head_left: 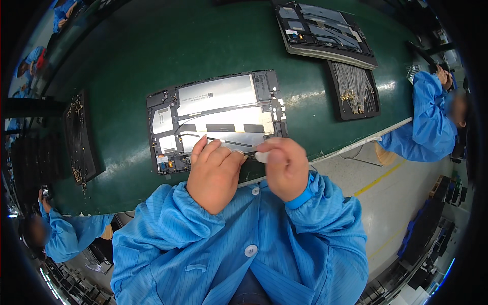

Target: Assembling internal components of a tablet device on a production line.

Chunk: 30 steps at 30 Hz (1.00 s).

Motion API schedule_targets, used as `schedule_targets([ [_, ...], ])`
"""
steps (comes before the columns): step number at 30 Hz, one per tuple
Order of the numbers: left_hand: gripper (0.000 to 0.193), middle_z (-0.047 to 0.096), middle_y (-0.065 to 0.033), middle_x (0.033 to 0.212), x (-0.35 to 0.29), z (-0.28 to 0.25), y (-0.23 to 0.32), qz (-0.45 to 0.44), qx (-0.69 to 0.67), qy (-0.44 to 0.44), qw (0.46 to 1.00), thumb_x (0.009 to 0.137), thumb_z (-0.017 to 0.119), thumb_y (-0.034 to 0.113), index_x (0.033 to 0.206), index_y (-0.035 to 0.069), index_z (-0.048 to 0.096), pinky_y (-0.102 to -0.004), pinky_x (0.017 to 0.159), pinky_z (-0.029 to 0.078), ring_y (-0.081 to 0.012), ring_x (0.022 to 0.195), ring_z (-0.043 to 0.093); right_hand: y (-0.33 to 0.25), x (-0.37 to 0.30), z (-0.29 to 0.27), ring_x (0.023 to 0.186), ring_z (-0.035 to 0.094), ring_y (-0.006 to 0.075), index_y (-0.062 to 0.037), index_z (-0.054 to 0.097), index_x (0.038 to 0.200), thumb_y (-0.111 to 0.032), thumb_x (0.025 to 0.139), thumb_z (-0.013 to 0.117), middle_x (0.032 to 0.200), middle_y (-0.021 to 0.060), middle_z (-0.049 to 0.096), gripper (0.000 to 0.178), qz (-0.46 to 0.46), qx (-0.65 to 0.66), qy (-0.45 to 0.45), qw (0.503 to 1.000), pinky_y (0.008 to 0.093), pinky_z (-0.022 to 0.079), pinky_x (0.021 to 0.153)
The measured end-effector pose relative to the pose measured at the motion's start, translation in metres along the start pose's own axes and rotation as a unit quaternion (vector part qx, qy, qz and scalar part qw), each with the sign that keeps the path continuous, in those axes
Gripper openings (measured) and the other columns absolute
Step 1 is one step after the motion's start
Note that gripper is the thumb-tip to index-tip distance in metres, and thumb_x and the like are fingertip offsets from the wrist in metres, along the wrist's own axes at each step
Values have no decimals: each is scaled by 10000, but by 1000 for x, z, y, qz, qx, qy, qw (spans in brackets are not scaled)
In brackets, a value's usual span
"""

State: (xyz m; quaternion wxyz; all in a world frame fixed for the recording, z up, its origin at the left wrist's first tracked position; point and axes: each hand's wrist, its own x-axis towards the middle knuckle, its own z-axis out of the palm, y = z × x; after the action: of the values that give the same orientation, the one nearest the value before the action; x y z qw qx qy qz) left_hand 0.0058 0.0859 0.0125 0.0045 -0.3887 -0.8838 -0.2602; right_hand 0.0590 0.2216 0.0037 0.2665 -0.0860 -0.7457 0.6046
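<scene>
"Green bench [218, 51], and such a big one! Where is the main thing?"

"From far away, I see a flat open device [218, 118] on the bench, right in front of me. Its insides are silver and black."

"What is each grip doing?"

"My left grip [215, 173] has its fingers on the device's near side, by a thin black cable [231, 143]. I can't tell if it is pinching anything. My right grip [285, 165] is curled at the near right corner. A white bit [262, 156] shows by its fingertips, but I can't tell if it's being held."

"What's around?"

"Off to the left, a dark tray [94, 157] has thin wires with gold tips. Up on the right, another open device [325, 33] sits beside a tray of gray wires [353, 84]."

"Anybody else?"

"Yes, a person in blue [429, 119] at the far right."
</scene>
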Motion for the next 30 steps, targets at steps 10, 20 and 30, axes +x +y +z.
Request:
schedule_targets([
  [10,190,493,-165,862,37,-48,-57,21,173,40,984,606,512,75,788,57,565,-372,806,351,-346,905,424,3,21,-9,659,536,167,-8,449,972,-232,829,421,750,102,564,267,222,76,-60,970,290,433,599],
  [20,392,520,-114,981,-35,-72,-97,-431,-523,14,735,821,431,289,1061,-21,445,-275,812,357,-168,900,485,-15,28,-41,452,457,119,37,468,976,-318,808,443,633,65,505,393,505,36,-196,839,220,355,363],
  [30,351,520,-66,934,27,-58,-45,-443,-752,133,470,799,479,269,1081,111,341,-326,628,477,-158,746,540,-10,70,86,444,448,106,-33,469,827,-402,805,413,628,40,487,373,437,116,-268,851,218,385,378],
])
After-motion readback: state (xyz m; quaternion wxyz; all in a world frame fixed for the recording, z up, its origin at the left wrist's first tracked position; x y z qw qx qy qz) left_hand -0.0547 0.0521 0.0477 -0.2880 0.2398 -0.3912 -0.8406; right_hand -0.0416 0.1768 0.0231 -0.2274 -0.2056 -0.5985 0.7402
